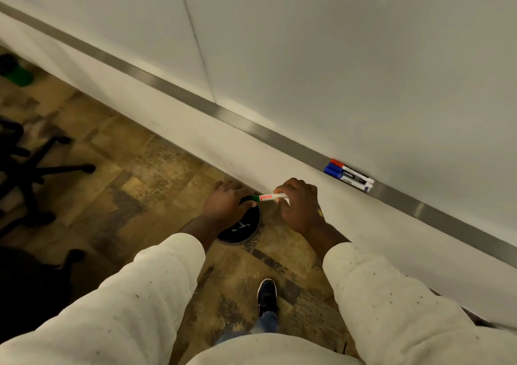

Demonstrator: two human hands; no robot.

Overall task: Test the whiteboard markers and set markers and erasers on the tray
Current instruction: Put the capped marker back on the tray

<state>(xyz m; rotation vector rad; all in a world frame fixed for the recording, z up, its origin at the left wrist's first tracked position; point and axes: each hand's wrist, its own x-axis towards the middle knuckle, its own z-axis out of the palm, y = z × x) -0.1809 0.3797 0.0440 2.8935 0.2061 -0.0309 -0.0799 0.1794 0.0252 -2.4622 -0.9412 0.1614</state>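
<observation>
While I'm standing at the whiteboard [335,57], which is one big white surface with a thin seam running down it, the metal tray [195,101] along its bottom edge cuts diagonally across my view from upper left to lower right. Three markers [349,176] lie side by side on the tray off to my right, touching each other: one red cap at the back against the board and two blue caps in front, all with white barrels and dark labels.

The one I'm actually holding is the green marker [268,197], out in front of me and level, below the tray and well apart from those three. It has a white barrel with a red label and a green end. My left hand [223,205] is curled around the green end, and my right hand [300,205] pinches the white end between fingertips and thumb. I can't tell if the cap is fully seated.

Below the tray is plain off-white wall [195,138], then a blotchy brown floor [140,169]. A black office chair base [33,163] sits to my left. My cream sleeves [126,294] fill the bottom, with my dark shoes [267,294] showing between them.
</observation>
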